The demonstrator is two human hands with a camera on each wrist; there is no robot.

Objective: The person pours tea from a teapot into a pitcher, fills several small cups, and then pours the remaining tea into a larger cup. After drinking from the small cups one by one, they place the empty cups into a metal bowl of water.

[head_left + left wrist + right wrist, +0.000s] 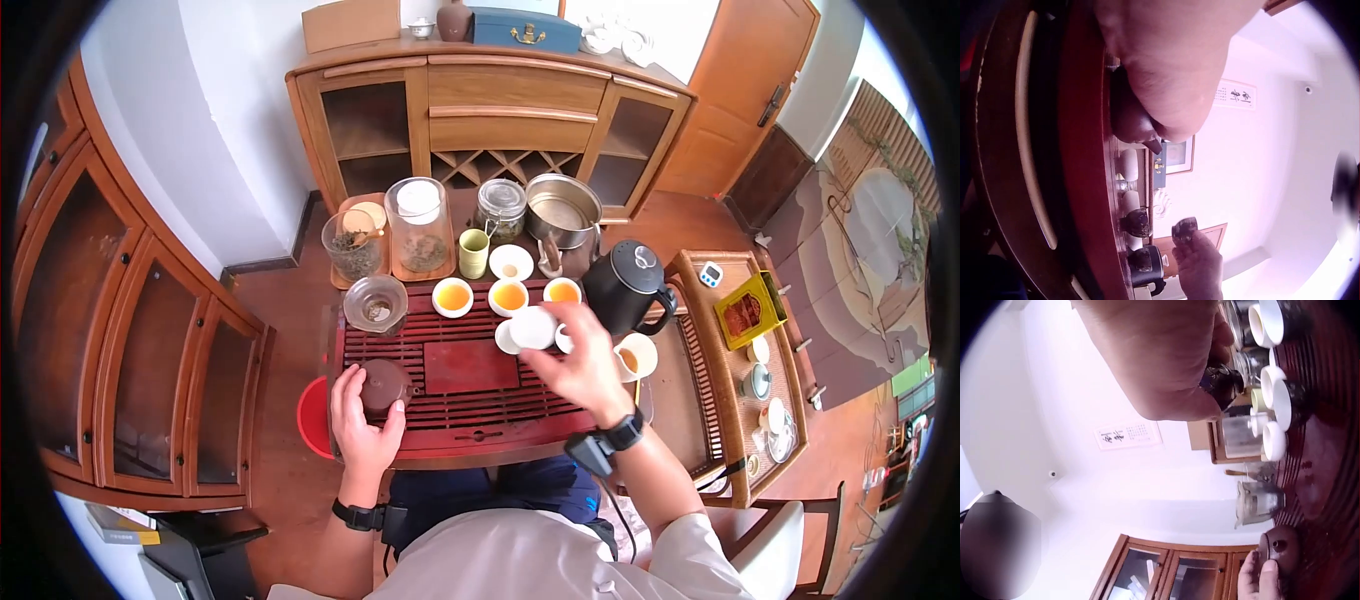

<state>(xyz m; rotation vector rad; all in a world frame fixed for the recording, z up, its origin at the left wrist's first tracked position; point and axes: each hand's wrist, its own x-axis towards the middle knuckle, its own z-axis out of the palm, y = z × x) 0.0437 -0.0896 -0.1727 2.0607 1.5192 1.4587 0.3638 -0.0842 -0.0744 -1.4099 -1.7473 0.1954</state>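
My right hand [580, 370] pinches a small dark patterned cup [1221, 386] with a white inside, raised over the tea tray [470, 435]. Two similar cups stand beneath it, one patterned cup [1291, 403] beside the tray's middle panel. Behind them, a row of white cups [453, 298] contains amber tea. On the tray's left side, my left hand [366, 425] grips a brown clay teapot [386, 385], its thumb on the near side and fingers round the left. The teapot's short spout [1155, 145] shows in the left wrist view.
A glass pitcher [376, 308] stands at the tray's back left, and a black kettle [625, 285] at the right. A white pitcher [640, 352] sits near my right wrist. Behind the tray are glass jars [500, 208], a steel pot [563, 205] and a green bamboo holder [473, 255].
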